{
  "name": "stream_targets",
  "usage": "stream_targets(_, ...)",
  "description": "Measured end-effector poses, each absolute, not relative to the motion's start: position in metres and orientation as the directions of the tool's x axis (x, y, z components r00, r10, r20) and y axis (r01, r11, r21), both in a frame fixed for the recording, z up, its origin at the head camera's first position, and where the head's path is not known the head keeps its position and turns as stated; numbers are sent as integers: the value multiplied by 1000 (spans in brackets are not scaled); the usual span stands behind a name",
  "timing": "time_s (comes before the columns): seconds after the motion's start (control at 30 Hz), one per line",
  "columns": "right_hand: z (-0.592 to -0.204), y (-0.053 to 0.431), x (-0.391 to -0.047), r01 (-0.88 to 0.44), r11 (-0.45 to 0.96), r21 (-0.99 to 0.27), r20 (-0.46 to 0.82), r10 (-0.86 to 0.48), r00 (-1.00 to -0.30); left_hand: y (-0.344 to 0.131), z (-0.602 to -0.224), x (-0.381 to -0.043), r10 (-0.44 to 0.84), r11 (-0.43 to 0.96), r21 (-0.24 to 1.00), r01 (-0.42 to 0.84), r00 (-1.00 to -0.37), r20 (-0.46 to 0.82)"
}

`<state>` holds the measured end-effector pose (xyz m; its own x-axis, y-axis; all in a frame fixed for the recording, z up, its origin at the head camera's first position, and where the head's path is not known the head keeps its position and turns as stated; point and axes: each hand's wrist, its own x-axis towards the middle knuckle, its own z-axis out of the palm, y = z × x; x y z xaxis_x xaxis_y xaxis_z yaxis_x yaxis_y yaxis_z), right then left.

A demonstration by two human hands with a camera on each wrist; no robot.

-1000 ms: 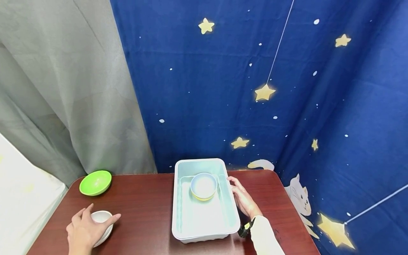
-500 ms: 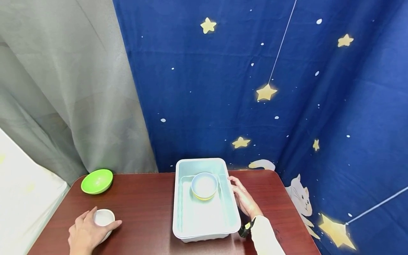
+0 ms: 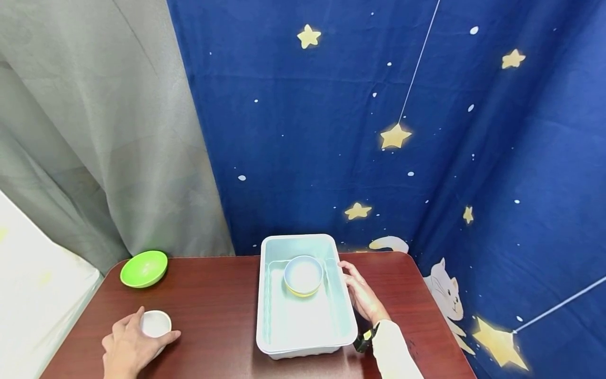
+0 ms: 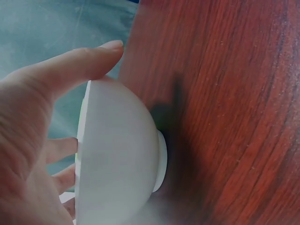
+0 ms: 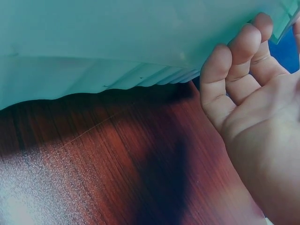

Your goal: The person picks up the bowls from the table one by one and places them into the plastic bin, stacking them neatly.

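Note:
In the head view my left hand (image 3: 125,347) holds a small white bowl (image 3: 156,324) near the table's left front. The left wrist view shows my thumb (image 4: 89,63) on one side of its rim and my fingers at the open side of the white bowl (image 4: 117,150). Whether its foot touches the table I cannot tell. My right hand (image 3: 362,295) rests at the right side of a pale blue-green plastic basin (image 3: 284,345). Its bent fingertips (image 5: 246,42) touch the basin's outer wall (image 5: 117,33). Inside the basin, a light blue bowl (image 3: 303,275) sits in a yellow bowl (image 3: 302,295).
A green bowl (image 3: 144,269) stands at the table's back left corner. The dark red wooden table (image 3: 213,316) ends at the grey curtain (image 3: 142,158) and the blue star curtain (image 3: 307,131). A black device (image 3: 362,342) is strapped on the right wrist.
The white bowl and my left hand have shifted slightly, and the bowl's rim now shows more clearly between thumb and fingers. My right hand and the basin look the same.

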<state>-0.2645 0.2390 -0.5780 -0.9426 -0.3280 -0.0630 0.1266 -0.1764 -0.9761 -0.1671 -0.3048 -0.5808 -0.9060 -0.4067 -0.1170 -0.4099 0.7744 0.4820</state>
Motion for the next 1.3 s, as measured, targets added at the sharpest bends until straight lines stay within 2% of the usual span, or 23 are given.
stream_targets(0.6,-579,239,-265,113,-176,-978,-46,-344,-938,-300,-578,-166,-442,762,489,-425,-893,-87)
stream_targets(0.97,-578,237,-264,129,-200,-971,-54,-340,-939,-297,-569,-167,-448,781,504,-370,-893,39)
stream_targets(1.3,-577,239,-264,124,-199,-972,-48,-351,-935,-293,-557,-165,-444,779,518,-352,-894,61)
